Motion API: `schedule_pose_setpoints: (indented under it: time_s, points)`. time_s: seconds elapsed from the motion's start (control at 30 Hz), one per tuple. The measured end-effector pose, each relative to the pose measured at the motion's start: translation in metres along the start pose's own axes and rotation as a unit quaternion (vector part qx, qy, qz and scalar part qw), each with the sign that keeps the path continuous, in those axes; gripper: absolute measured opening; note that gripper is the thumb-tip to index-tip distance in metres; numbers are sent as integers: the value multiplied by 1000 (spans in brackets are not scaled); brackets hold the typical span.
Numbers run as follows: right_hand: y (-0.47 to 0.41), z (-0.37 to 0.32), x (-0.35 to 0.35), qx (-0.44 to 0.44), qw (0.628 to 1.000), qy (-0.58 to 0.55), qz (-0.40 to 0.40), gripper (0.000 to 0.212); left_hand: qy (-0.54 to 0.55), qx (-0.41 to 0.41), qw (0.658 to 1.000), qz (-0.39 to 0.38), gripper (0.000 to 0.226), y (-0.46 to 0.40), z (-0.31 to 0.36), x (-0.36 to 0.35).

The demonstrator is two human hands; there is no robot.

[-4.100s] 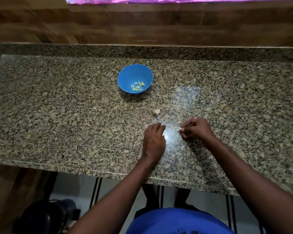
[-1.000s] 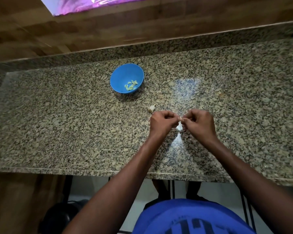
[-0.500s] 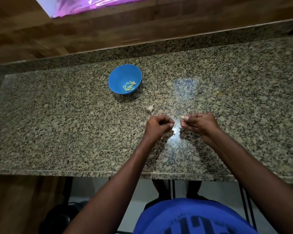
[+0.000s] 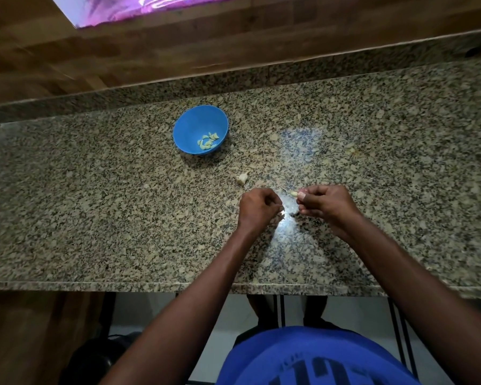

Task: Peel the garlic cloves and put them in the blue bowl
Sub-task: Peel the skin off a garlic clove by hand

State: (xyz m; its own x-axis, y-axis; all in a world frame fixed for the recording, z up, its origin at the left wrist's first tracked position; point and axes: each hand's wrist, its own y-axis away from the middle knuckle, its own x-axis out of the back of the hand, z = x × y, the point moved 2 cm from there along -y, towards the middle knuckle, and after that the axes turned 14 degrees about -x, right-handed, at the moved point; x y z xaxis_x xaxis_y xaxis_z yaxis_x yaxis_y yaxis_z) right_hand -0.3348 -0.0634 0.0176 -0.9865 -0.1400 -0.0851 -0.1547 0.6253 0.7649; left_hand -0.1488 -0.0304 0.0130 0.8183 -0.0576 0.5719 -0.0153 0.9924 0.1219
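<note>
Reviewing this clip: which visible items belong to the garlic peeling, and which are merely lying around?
Job:
blue bowl holding peeled cloves
clove pinched by right hand
left hand
garlic piece on counter

Lying about:
dark object on floor

1. Between the hands and the blue bowl (image 4: 190, 126), one unpeeled garlic clove (image 4: 242, 178) lies on the granite counter (image 4: 95, 212), well short of the bowl.
2. Left of the bowl, and right of it, the counter runs bare.
3. Behind stands a granite upstand (image 4: 317, 70).
</note>
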Motion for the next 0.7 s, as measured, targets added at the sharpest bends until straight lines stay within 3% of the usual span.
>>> schedule_pose_setpoints:
  time_s: [0.2,0.4,0.57,0.7]
  points:
    - [2,1,3,18,999,34,8,13,243,56,968,-27,20,2,10,11]
    - [7,-1,1,82,990,102,46,9,267,27,963,-7,17,1,20,10]
    - [13,-3,0,109,987,108,56,9,285,50,957,-1,18,0,22,7]
    - [13,-4,2,39,999,31,6,14,307,36,951,-11,17,1,22,8]
